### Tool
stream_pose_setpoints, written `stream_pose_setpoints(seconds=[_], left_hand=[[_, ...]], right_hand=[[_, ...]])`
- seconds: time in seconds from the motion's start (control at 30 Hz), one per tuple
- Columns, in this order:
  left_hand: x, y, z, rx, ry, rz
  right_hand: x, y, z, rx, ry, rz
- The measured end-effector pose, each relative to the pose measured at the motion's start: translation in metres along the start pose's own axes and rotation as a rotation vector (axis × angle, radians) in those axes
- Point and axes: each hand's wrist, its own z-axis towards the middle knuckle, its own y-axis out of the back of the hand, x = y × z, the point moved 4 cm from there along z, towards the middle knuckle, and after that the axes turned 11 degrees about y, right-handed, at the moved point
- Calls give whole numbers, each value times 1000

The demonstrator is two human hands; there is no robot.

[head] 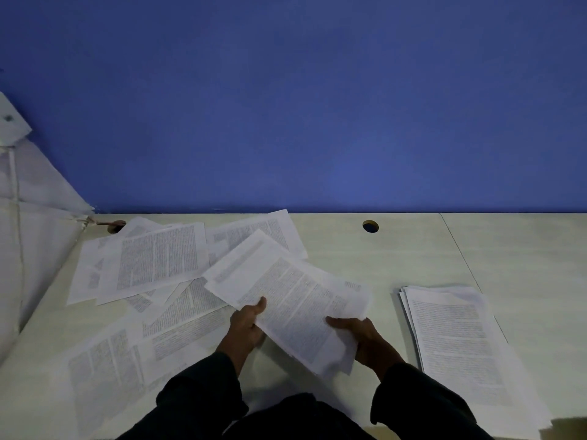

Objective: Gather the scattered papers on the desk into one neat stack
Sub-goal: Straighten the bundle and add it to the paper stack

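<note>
A small bundle of printed sheets (295, 300) is held tilted above the desk's middle. My left hand (246, 328) grips its left edge, thumb on top. My right hand (359, 336) grips its lower right edge. Several loose printed papers (158, 258) lie scattered and overlapping across the left half of the pale desk (365, 258), some reaching the front left (104, 376). A stack of papers (457, 338) lies on the right side of the desk, its edges slightly fanned.
A blue partition wall (301, 106) stands behind the desk. A white side panel (31, 233) closes off the left. Two round cable holes, one (370, 226) mid-back and one (116, 226) back left, pierce the desk. A seam (460, 252) runs through the right part.
</note>
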Motion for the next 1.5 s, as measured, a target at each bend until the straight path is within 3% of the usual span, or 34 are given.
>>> stream_pose_setpoints(seconds=[0.17, 0.3, 0.43, 0.57, 0.73, 0.9, 1.07, 1.13, 1.27, 1.4, 1.5], left_hand=[[-10, 22, -18, -68, 18, 48], [-80, 48, -50, -74, -37, 181], [-138, 38, -75, -60, 37, 418], [-130, 3, -85, 46, 150, 834], [-87, -5, -56, 119, 100, 990], [-76, 12, -52, 125, 79, 740], [-57, -4, -57, 147, -46, 79], [-32, -28, -58, 146, -73, 126], [-26, -42, -52, -41, -253, 310], [-61, -32, -58, 96, -214, 551], [-63, -38, -62, 183, -77, 693]], right_hand=[[-17, 17, 7, -68, 32, -16], [-17, 35, 10, 31, 56, -36], [2, 24, 5, 147, 44, -35], [20, 2, 2, 205, 40, -2], [21, -18, 7, 222, 75, -45], [22, -7, 9, 155, 114, -33], [6, -9, 19, -80, 148, 199], [0, -25, 19, -37, 128, 222], [-2, -35, 16, 140, 94, 217], [28, 12, 22, 87, 51, 77], [54, 17, 25, 192, -18, -21]])
